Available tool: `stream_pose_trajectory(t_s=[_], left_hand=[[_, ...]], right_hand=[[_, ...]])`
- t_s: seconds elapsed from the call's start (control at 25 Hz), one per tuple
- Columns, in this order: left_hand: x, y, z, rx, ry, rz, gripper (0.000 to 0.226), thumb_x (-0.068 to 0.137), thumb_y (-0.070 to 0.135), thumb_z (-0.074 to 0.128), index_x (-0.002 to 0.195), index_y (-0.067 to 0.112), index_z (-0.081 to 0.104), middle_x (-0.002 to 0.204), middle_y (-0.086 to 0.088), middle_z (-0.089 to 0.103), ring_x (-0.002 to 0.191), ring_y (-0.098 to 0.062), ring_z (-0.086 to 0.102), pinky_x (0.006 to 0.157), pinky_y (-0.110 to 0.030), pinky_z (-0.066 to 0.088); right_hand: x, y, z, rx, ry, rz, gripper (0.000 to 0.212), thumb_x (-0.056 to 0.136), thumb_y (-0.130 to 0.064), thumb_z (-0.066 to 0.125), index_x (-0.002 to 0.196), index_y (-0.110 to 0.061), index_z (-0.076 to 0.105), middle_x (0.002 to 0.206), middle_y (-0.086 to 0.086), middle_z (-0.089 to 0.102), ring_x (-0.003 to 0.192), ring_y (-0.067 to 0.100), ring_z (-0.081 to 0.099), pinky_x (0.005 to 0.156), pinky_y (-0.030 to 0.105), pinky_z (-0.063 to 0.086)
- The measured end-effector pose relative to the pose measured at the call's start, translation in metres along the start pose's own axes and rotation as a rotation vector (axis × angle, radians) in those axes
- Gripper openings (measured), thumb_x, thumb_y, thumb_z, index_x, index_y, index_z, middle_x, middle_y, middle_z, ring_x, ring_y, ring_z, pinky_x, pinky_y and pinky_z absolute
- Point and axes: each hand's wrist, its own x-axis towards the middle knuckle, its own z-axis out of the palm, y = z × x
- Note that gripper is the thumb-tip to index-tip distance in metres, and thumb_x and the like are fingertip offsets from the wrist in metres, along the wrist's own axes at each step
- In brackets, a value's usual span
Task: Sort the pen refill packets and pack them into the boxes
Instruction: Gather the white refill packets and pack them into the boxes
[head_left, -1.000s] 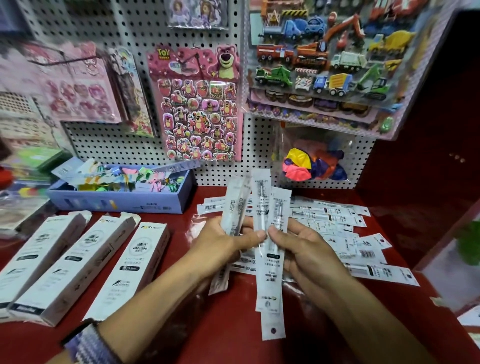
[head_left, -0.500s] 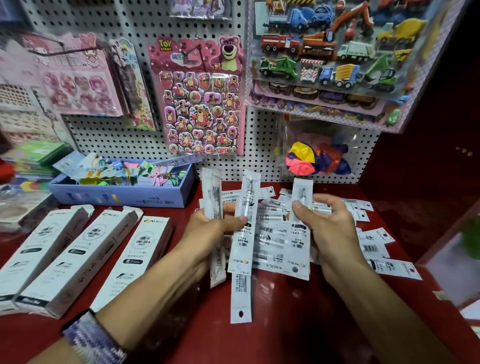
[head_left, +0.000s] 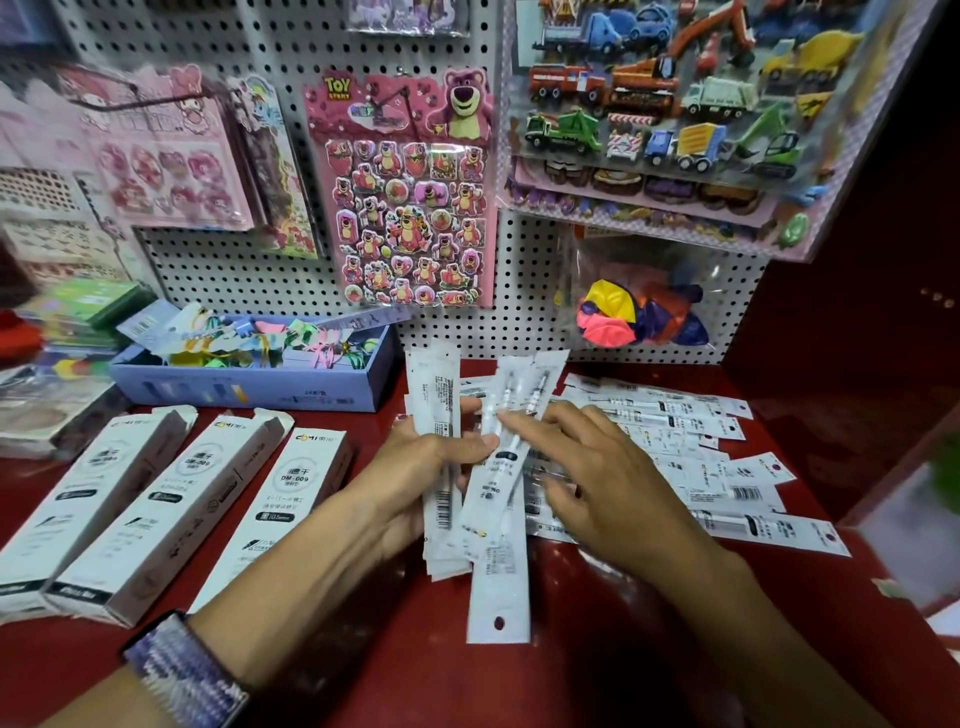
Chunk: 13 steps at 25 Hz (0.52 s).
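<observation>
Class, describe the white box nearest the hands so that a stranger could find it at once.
Start at the blue tray of colourful items by the pegboard. In front of it three long white boxes lie side by side on the red table. Yours is the rightmost box, beside the left hand, lying flatter than the others.

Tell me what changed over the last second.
The right hand let go of the packet it held up half a second ago and now lies fingers-out over the loose packets. The left hand still grips its packet bunch. The three white boxes stayed put.

White refill packets (head_left: 496, 499) — fanned beside boxes (head_left: 171, 506)
</observation>
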Motion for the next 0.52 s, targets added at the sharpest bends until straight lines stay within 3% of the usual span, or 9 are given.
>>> stream_pose_trajectory(t_s=[0.08, 0.2, 0.32, 0.4, 0.48, 0.52], left_hand=[[-0.001, -0.001, -0.002, 0.042, -0.026, -0.055, 0.029, 0.079, -0.002, 0.068, 0.105, 0.01, 0.072, 0.087, -0.015, 0.073, 0.07, -0.026, 0.062, 0.061, -0.031, 0.055], [0.002, 0.007, -0.006, 0.072, -0.051, -0.09, 0.021, 0.077, 0.008, 0.066, 0.093, 0.013, 0.078, 0.091, -0.01, 0.076, 0.076, -0.02, 0.069, 0.074, -0.033, 0.054], [0.0, 0.017, -0.011, -0.031, -0.11, -0.134, 0.032, 0.08, 0.018, 0.058, 0.105, 0.004, 0.073, 0.096, -0.016, 0.072, 0.075, -0.022, 0.069, 0.066, -0.029, 0.057], [-0.003, 0.02, -0.015, -0.047, -0.155, -0.13, 0.039, 0.087, 0.023, 0.052, 0.112, -0.002, 0.067, 0.105, -0.023, 0.068, 0.083, -0.028, 0.068, 0.072, -0.03, 0.058], [-0.01, 0.02, -0.016, -0.004, -0.173, -0.092, 0.037, 0.091, 0.025, 0.05, 0.107, -0.003, 0.068, 0.09, -0.021, 0.07, 0.063, -0.025, 0.066, 0.051, -0.023, 0.053], [-0.013, 0.019, -0.015, 0.043, -0.174, -0.064, 0.035, 0.088, 0.026, 0.052, 0.1, -0.003, 0.067, 0.077, -0.018, 0.068, 0.051, -0.022, 0.06, 0.043, -0.021, 0.044]], right_hand=[[0.001, -0.003, 0.009, -0.102, 0.077, -0.067, 0.056, 0.082, -0.026, 0.057, 0.138, -0.028, 0.053, 0.093, -0.002, 0.047, 0.082, 0.011, 0.036, 0.068, 0.026, 0.036], [0.006, -0.009, 0.016, -0.051, 0.164, -0.042, 0.046, 0.084, -0.034, 0.056, 0.129, -0.031, 0.061, 0.086, -0.002, 0.041, 0.076, 0.016, 0.041, 0.065, 0.028, 0.032], [0.008, -0.011, 0.02, 0.141, 0.168, 0.072, 0.043, 0.082, -0.028, 0.065, 0.124, -0.038, 0.065, 0.104, -0.008, 0.047, 0.091, 0.01, 0.04, 0.077, 0.027, 0.036], [0.008, -0.013, 0.019, 0.321, 0.094, 0.11, 0.039, 0.084, -0.026, 0.068, 0.12, -0.04, 0.066, 0.113, -0.018, 0.051, 0.099, 0.008, 0.044, 0.085, 0.026, 0.036], [0.008, -0.02, 0.016, 0.56, 0.062, 0.108, 0.024, 0.089, -0.024, 0.069, 0.109, -0.038, 0.071, 0.101, -0.019, 0.059, 0.096, 0.008, 0.053, 0.082, 0.027, 0.04], [0.009, -0.024, 0.014, 0.702, 0.063, 0.139, 0.015, 0.092, -0.022, 0.067, 0.096, -0.034, 0.074, 0.089, -0.017, 0.06, 0.086, 0.006, 0.056, 0.075, 0.027, 0.043]])
